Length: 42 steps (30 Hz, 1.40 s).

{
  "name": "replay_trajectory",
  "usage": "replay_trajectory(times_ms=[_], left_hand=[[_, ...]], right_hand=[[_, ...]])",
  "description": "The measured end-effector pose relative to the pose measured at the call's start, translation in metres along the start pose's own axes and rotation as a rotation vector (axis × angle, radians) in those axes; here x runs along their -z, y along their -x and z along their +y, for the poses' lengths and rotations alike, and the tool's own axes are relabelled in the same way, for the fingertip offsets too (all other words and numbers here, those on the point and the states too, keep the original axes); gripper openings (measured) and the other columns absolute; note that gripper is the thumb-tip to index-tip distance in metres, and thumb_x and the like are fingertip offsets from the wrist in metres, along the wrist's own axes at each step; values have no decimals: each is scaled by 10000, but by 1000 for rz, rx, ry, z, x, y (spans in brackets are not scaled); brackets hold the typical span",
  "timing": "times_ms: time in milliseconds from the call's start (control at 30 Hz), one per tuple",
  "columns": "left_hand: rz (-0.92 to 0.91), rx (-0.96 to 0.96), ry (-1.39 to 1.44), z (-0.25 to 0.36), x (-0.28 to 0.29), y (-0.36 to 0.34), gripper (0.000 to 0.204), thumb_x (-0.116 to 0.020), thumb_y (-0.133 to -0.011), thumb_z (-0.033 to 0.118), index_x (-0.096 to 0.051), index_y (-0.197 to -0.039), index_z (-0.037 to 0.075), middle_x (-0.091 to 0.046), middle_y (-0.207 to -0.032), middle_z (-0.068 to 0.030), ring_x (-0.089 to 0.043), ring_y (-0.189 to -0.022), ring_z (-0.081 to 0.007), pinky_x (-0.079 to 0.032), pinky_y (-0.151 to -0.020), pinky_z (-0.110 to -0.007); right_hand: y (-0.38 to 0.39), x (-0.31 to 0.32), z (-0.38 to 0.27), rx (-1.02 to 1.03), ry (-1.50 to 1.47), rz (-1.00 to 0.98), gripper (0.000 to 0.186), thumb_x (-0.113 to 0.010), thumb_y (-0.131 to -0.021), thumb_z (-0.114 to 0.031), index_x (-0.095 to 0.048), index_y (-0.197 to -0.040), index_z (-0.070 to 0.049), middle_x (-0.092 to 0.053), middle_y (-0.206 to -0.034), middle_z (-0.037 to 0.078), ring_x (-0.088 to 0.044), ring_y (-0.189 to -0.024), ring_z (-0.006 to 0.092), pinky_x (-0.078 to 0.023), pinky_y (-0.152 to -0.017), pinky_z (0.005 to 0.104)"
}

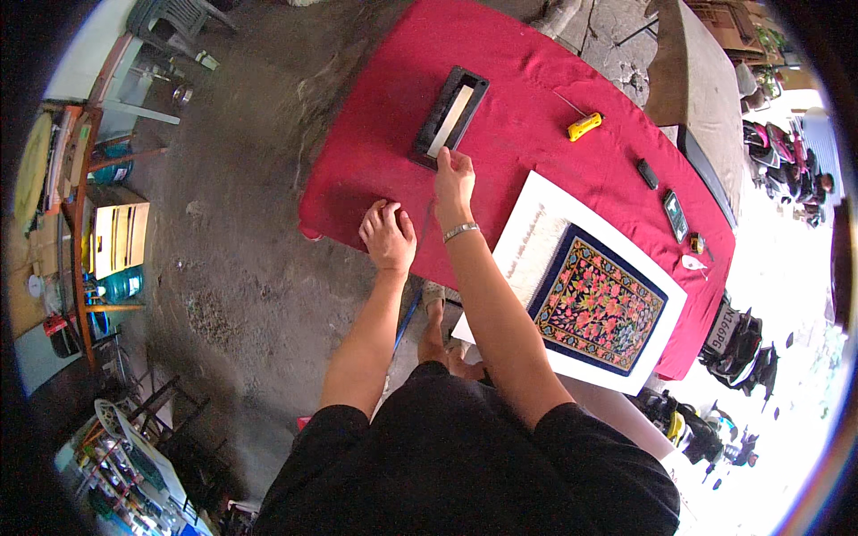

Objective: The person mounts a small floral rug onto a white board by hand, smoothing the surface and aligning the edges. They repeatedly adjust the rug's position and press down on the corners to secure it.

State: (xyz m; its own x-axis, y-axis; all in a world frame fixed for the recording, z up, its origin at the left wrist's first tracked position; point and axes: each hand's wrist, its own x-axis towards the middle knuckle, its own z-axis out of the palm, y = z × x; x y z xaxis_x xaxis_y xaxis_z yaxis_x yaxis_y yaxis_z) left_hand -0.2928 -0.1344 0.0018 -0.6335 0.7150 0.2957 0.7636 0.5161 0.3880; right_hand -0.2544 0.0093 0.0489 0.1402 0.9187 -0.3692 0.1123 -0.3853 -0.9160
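A long black tray with a cream-coloured strip along its middle lies on the red cloth. My right hand, with a metal band at the wrist, is at the tray's near end. Its thumb and fingers are pinched together close to the strip's lower end; what they grip is hidden. Over the cloth's near-left edge, my left hand has its fingers curled in, with nothing visible in them. Right of my right forearm lies a small patterned rug, dark blue-bordered with a floral middle and pale fringe, on a white board.
The red-covered table also carries a yellow cutter-like tool, a small black object, a phone and a small yellow-black item. Grey chairs and a wooden shelf stand left; motorcycles are parked right.
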Motion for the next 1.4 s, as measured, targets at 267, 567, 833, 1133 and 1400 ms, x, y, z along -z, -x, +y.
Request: replay_trajectory(times_ms=[267,567,833,1133,1400], left_hand=[[-21,19,48,-4,1,-2,252,-606,-935,252,-600,-1156,131,-592,-1262,-115,-536,-1213,-335,-390,-1014,-497],[32,-71,23,-4,13,-15,236,-624,-896,241,-639,-1105,131,-624,-1198,-121,-571,-1161,-326,-422,-963,-502],[53,-192,-15,8,37,-7,236,-583,-979,268,-661,-1145,120,-661,-1192,-112,-632,-1113,-315,-488,-924,-483],[496,-650,51,-13,46,3,76,-634,-926,181,-590,-909,121,-618,-856,-108,-610,-730,-324,-487,-642,-464],[106,-653,240,38,70,24,150,-603,-940,234,-610,-958,85,-635,-917,-145,-619,-803,-347,-490,-714,-480]], right_hand=[[11,-12,-12,-178,-331,-17,207,-702,-942,-198,-713,-956,9,-593,-769,-18,-468,-640,75,-470,-739,297],[30,-15,36,529,240,188,89,-683,-862,-80,-641,-831,-9,-665,-983,200,-622,-822,361,-515,-827,433],[73,155,71,913,739,-172,116,-599,-912,-134,-629,-977,-42,-567,-958,115,-556,-945,308,-452,-932,445],[186,412,50,219,463,327,287,-598,-1011,-291,-625,-1015,-5,-526,-1025,132,-589,-932,314,-510,-823,416],[249,531,96,116,244,835,221,-627,-980,-246,-670,-1072,-49,-582,-1086,171,-625,-941,335,-517,-856,416]])
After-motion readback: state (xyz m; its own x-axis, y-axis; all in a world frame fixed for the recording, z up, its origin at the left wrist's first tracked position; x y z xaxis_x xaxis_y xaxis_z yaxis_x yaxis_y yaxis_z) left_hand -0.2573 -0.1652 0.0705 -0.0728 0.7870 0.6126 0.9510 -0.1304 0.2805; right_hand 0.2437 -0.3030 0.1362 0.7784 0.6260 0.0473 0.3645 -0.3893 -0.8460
